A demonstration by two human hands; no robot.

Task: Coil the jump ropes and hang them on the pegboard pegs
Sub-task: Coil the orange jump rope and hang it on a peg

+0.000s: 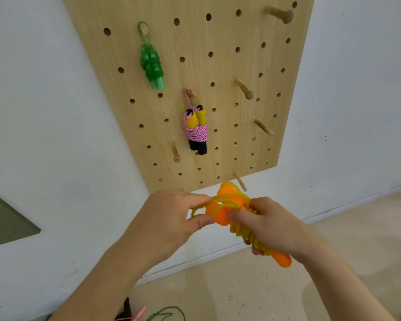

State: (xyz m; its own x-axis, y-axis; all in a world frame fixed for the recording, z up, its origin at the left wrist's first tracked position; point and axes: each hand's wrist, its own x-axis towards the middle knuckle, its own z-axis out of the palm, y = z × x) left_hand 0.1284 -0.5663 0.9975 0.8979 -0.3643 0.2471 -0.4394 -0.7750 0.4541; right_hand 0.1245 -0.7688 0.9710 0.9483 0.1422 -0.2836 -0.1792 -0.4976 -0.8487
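Two are done on the pale wooden pegboard (241, 66): a green translucent plastic jump rope (151, 63) at 11 o'clock and a pink braided jump rope with yellow-and-black handles (196, 128) near centre. Below at 6 o'clock, the orange-handled jump rope with yellow cord (241, 231) is wrapped but unhung, its long axis running 11-to-5 o'clock. The right hand (273, 225) grips its coils and the left hand (169, 218) pinches the loose loop (227, 200).

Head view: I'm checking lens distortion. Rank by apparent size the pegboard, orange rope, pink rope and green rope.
1. pegboard
2. orange rope, though nearness to the camera inflates it
3. pink rope and green rope look alike, so they are not ranked against each other
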